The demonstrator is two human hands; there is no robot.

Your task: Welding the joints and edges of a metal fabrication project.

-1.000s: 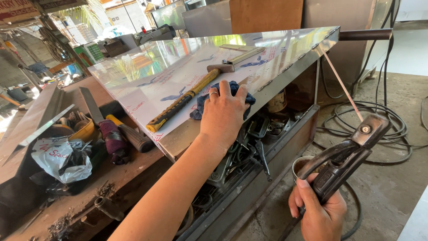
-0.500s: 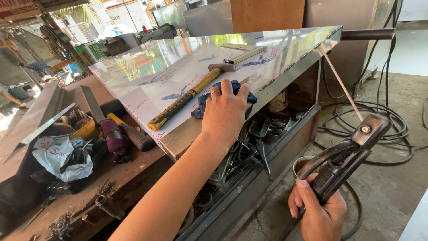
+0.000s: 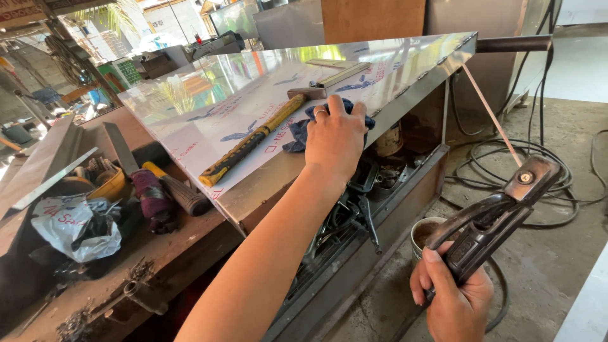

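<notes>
the left hand (image 3: 334,136) is laid flat, fingers pressed together, on a dark blue cloth (image 3: 297,130) that is bunched on top of a shiny metal sheet (image 3: 209,104). a ring is seen on one finger. the sheet is tilted, with printed film on its surface, and is set on a workbench (image 3: 158,253). a hammer (image 3: 266,136) with a yellow and black handle is laid across the sheet, just beside the cloth and the hand.

the right hand (image 3: 453,294) is closed around the dark handle of a welding clamp (image 3: 491,221), held low beside the bench. a thin welding rod (image 3: 491,114) is gripped in the clamp, and its far tip is brought up to the sheet's corner edge; whether it is touching cannot be told.

a coil of black cable (image 3: 500,164) is spread on the concrete floor. a white plastic bag (image 3: 76,225) and a maroon-handled tool (image 3: 152,199) are seen on the bench to the left. a small tin (image 3: 424,231) is placed on the floor near the right hand.
</notes>
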